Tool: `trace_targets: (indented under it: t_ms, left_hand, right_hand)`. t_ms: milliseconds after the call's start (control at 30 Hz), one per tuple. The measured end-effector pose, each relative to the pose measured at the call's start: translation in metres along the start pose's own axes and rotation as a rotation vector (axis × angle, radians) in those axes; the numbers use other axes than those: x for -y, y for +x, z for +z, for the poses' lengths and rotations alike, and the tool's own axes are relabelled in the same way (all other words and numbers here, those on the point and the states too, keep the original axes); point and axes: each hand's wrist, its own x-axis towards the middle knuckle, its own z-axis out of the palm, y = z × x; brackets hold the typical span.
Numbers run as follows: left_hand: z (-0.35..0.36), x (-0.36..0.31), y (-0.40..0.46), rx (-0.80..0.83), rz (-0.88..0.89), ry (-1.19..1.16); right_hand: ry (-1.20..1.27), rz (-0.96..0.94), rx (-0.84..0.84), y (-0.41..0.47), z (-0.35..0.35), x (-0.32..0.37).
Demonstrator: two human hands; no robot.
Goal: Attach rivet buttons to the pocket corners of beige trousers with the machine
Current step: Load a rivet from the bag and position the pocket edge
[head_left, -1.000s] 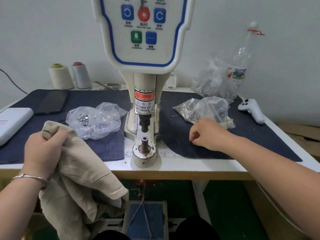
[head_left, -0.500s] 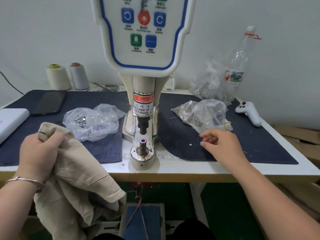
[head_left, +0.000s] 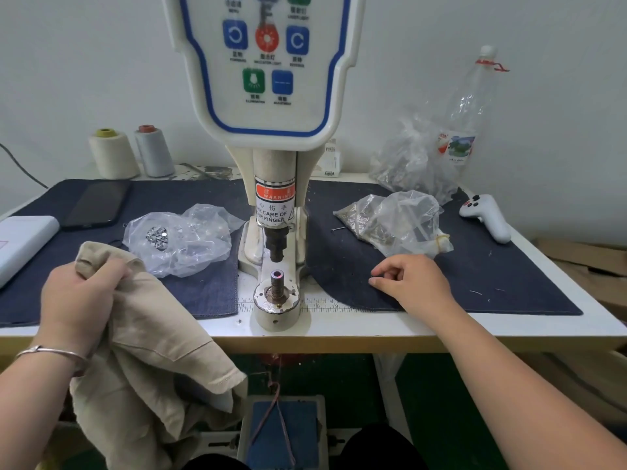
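While your left hand point(head_left: 76, 300) keeps its grip bunched round the trousers point(head_left: 149, 337), bring them up onto the worktop point(head_left: 373, 325) before anything else; most of the cloth hangs off the front edge, left of the machine point(head_left: 274, 164), and only the gathered top lies over the dark mat point(head_left: 190, 296). Their long axis runs from your fist down and toward you, the loose end trailing below the worktop. A stitched hem or pocket edge slants across the middle of the fold, pointing down to the right toward the pedal point(head_left: 283, 432).

Judging by the scene, the step in hand is fetching a rivet. Your right hand point(head_left: 412, 283) rests on the right-hand mat, just in front of the bag point(head_left: 397, 222) of metal parts, fingers curled, thumb and forefinger close together. Whether they pinch a rivet I cannot tell; anything there is too small to see.

Seat the piece squarely on the lower die point(head_left: 276, 283), which stands bare under the punch point(head_left: 274, 244). Then flatten the pocket corner over the die with no fold beneath, and draw your fingers clear of the punch before you tread the pedal.
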Motion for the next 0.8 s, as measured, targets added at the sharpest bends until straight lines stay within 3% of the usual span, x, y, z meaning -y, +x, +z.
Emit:
trace_targets:
  t_ms: [167,467,600,800]
  left_hand:
    - [0.002,-0.003,-0.001,-0.08,-0.042,0.031]
    - [-0.002,-0.014,-0.008,-0.036,-0.029,0.011]
    - [-0.002,-0.016,-0.009,-0.046,-0.021,0.008]
    - [-0.002,-0.018,-0.01,-0.048,-0.029,-0.043]
  right_hand:
    - [-0.065,-0.022,0.009,0.001,0.0,0.004]
    - [-0.043,-0.022,-0.012,-0.003,-0.002,0.01]
    - [0.336,-0.096,-0.094,-0.02,-0.003,0.033]
    - [0.699,-0.231,0.022,-0.041,0.018,0.092]
